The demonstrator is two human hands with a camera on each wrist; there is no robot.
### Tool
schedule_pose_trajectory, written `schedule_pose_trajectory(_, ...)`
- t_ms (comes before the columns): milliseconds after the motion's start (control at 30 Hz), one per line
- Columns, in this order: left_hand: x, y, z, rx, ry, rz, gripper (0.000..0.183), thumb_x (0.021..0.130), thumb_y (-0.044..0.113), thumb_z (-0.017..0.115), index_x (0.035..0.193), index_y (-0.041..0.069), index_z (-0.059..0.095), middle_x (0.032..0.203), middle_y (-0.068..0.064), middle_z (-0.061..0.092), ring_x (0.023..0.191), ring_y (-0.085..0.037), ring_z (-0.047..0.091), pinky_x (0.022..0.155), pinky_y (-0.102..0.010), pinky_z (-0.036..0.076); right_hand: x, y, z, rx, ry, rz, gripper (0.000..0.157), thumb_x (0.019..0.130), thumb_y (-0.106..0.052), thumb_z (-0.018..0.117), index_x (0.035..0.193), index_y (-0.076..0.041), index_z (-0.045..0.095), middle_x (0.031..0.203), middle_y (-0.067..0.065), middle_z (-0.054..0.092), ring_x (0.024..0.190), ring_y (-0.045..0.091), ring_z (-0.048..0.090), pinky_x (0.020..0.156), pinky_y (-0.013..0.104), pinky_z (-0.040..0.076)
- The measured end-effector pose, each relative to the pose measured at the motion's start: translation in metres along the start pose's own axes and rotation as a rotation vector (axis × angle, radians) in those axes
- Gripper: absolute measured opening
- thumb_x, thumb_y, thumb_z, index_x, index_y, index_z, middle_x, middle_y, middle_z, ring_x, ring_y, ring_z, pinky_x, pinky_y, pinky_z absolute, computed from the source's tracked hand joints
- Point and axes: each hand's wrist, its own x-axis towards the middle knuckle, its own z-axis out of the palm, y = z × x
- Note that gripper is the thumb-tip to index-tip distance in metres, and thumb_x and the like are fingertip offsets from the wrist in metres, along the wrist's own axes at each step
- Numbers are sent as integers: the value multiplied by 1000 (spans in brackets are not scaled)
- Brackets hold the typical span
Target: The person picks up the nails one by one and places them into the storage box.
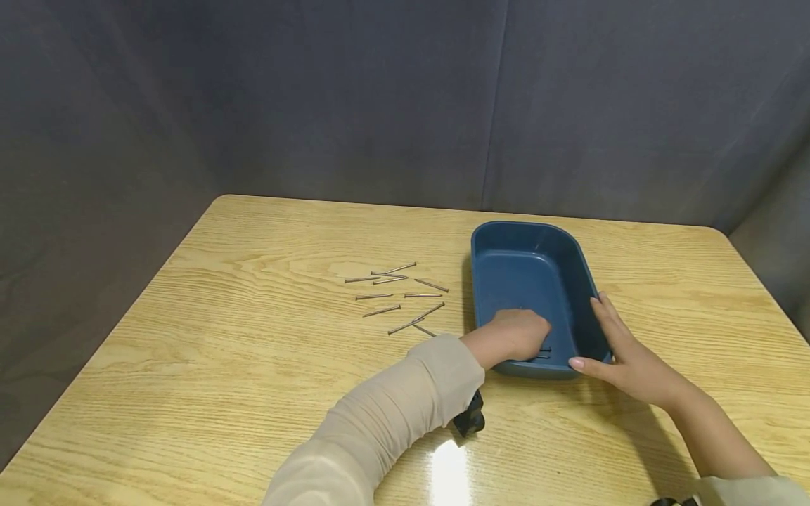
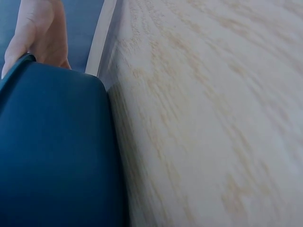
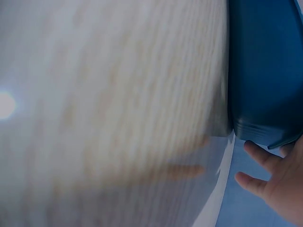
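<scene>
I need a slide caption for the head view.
Left hand inside a blue tray, right hand at its corner, nails on the table.

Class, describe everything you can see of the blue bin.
The bin is blue, smooth and plastic-looking: an open-topped rectangle with rounded corners and raised walls. It stands upright on the table, long sides running front to back. At least two nails lie inside. The left hand is inside, its fingertips hidden; the right hand touches the near right corner.

Blue tray (image 1: 515, 277): far half open above; near end obstructed by left hand (image 1: 517, 334), near right corner by right hand (image 1: 633, 365).
</scene>
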Motion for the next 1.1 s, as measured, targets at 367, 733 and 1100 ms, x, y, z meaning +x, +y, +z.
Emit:
schedule_pose_trajectory(367, -1, 1, -1, 0, -2, 7, 31, 95, 18, 45, 121, 32, 55, 118, 14, 57, 101, -6, 55, 68, -27, 46, -1, 1, 0, -13, 9, -1, 94, 88, -25, 59, 144, -12, -15, 149, 15, -23, 134, 42, -16, 93, 71, 9)
schedule_pose_trajectory(733, -4, 1, -3, 15, 22, 5, 28, 94, 21, 47, 118, 31, 56, 114, 12, 59, 96, -7, 57, 67, -27, 46, -1, 1, 0, 8, -3, 8, 94, 88, -24, 59, 144, -13, -16, 148, 16, -24, 133, 43, -17, 92, 72, 9)
schedule_pose_trajectory(1100, -7, -1, -6, -3, 49, 19, 31, 93, 21, 49, 122, 29, 54, 115, 11, 59, 98, -6, 56, 68, -27, 47, -1, -1, 1, -7, 9, 3, 94, 88, -25, 60, 144, -11, -14, 148, 16, -23, 134, 42, -15, 93, 71, 10)
